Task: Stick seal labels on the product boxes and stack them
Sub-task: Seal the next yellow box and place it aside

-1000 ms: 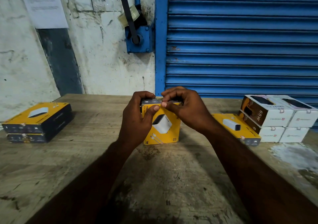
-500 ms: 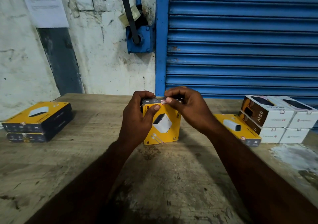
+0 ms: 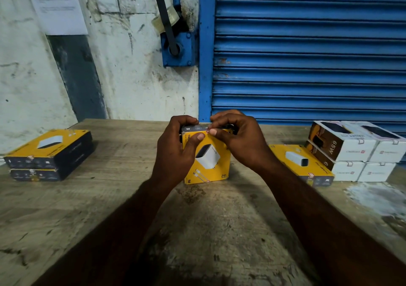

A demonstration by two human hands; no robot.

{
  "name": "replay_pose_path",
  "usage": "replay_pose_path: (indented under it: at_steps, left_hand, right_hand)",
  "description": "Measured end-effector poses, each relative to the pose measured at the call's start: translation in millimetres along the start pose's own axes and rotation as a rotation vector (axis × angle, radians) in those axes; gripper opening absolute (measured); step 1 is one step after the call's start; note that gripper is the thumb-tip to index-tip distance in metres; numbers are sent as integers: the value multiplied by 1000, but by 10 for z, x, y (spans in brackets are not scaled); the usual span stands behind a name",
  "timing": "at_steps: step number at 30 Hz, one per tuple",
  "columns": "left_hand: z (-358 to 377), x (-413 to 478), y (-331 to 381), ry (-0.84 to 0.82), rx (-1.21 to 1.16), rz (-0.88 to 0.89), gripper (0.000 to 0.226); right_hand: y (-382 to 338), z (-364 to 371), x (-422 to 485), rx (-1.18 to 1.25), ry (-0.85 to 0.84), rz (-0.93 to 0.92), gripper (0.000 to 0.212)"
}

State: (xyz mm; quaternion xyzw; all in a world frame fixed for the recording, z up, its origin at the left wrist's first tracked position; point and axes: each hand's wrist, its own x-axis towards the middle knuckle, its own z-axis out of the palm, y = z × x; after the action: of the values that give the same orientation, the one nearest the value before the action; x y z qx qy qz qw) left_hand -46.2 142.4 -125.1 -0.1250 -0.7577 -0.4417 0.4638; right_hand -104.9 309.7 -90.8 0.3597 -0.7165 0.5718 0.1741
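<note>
Two hands on the yellow box, stood on edge mid-tabletop. Left hand grips its left side, thumb pressed on the front; right hand pinches the small seal label at the top edge. That edge runs left to right, right under the right fingertips, and the stack lies well off left

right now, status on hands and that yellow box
Left hand grips yellow box, standing on table. Right hand pinches its top edge. Nearest box lies apart, nothing in the way.
</note>
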Motion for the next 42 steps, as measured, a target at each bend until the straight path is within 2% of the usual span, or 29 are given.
replay_pose_path:
  at_steps: [13,17,42]
  left_hand:
    - [13,-4,-17,6,17,8,27]
    - [14,0,-25,1,20,10,28]
    - [10,1,0,26,30,29,25]
  right_hand:
    - [31,-32,8,40,-36,11,14]
    - [13,-42,9,63,-37,26,21]
    - [-56,-59,-14,135,-55,78,24]
